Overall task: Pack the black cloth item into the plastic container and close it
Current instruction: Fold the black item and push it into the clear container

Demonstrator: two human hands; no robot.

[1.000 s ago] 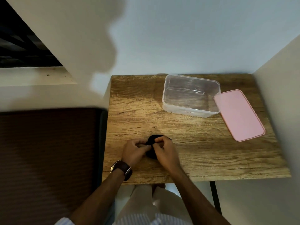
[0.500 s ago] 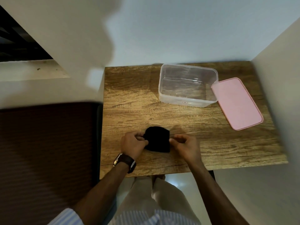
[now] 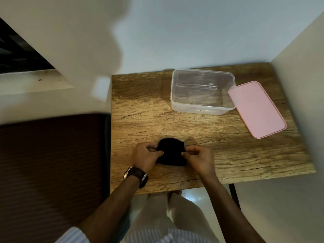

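Note:
A small black cloth item (image 3: 171, 151) lies flat on the wooden table (image 3: 228, 151), near its front edge. My left hand (image 3: 146, 156), with a watch on the wrist, pinches the cloth's left edge. My right hand (image 3: 199, 159) pinches its right edge. The clear plastic container (image 3: 202, 91) stands open and empty at the back of the table, well beyond the cloth. Its pink lid (image 3: 256, 108) lies flat on the table, touching the container's right side.
Walls close in behind the table and along its right side. A dark brown surface (image 3: 52, 163) borders the table's left edge. A black table leg (image 3: 234, 193) shows under the front right, and my legs stand below the front edge.
My hands have moved apart from a bunched position, and the cloth, a small wad one second ago, is now spread out wider between them. The container and lid have not moved.

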